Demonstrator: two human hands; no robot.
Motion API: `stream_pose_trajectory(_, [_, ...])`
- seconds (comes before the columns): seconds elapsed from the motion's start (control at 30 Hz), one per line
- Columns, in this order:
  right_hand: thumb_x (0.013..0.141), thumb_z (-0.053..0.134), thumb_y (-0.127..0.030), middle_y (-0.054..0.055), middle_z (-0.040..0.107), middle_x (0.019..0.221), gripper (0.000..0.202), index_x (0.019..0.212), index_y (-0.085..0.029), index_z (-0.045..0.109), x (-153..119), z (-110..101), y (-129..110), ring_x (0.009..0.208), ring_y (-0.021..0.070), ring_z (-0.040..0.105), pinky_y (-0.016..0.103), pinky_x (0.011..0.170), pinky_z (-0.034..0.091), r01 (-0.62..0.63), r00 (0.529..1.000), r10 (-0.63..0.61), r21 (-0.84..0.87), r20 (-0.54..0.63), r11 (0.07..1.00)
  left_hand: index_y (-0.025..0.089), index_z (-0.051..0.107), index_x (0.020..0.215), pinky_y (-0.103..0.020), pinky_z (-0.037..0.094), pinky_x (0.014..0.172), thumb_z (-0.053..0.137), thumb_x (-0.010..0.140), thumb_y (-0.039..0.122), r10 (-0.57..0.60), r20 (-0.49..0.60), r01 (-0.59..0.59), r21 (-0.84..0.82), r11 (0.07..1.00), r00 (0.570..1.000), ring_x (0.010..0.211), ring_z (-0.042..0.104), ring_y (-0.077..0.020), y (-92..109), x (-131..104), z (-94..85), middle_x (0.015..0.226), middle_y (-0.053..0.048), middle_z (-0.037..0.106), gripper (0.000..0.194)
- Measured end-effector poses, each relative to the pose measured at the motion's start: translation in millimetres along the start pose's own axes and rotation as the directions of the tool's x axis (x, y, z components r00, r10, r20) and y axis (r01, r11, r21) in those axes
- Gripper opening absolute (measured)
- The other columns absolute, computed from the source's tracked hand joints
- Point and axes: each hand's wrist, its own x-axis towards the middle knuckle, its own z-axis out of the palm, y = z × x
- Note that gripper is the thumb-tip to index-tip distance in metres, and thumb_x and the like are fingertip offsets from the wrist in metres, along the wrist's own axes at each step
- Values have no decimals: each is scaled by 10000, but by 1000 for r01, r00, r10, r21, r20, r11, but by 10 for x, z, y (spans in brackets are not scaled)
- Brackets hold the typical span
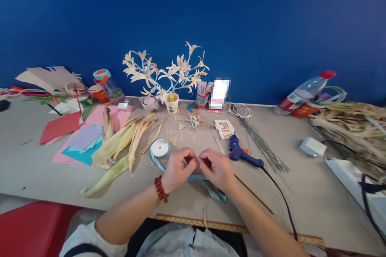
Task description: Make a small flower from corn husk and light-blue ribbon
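Note:
My left hand [179,168], with a red bead bracelet at its wrist, and my right hand [217,168] meet fingertip to fingertip above the table. Both are pinched closed around something too small to make out. Light blue ribbon [212,193] lies beneath them and runs toward a ribbon spool [160,148] just beyond my left hand. A blue glue gun [241,153] rests to the right of my right hand. Behind my hands lie a small pale husk flower [196,121] and some scraps. Dried husk strips [122,142] are spread to the left.
Husk flowers [177,68] stand in cups by the blue wall. Coloured paper [60,127] and a capped jar [110,84] are at left. Thin wires [265,144], a tilted bottle [304,92], a white adapter [313,147] and a husk pile [352,124] are at right. A glue-gun cord crosses the front.

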Motion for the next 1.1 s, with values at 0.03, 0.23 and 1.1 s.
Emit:
stream_pose_trajectory(0.03, [871,558,-201,2,562,663,91,780,-199,550,-6,4,-5,564,133,471,256,550,369,24,1000,-25,-10,-15,1000,165,556,672,-238,394,623,511,778,120,14,-10,-14,18,1000,1000,637,506,-126,0,2,1,642,11,548,123])
stream_pose_trajectory(0.23, [859,564,-133,12,585,723,100,799,-210,548,-16,-21,-29,605,136,522,261,587,415,82,978,-60,103,-202,991,173,557,677,-244,396,620,515,760,112,-6,-104,8,22,1000,995,638,520,-135,-113,37,-77,644,8,562,111])
stream_pose_trajectory(1.1, [849,578,-141,23,637,739,84,831,-222,587,-20,21,-71,621,153,580,290,604,474,96,977,-74,101,-201,990,183,566,734,-252,412,666,491,837,160,117,-52,-117,13,993,992,666,536,-136,56,-8,-39,689,3,578,129])
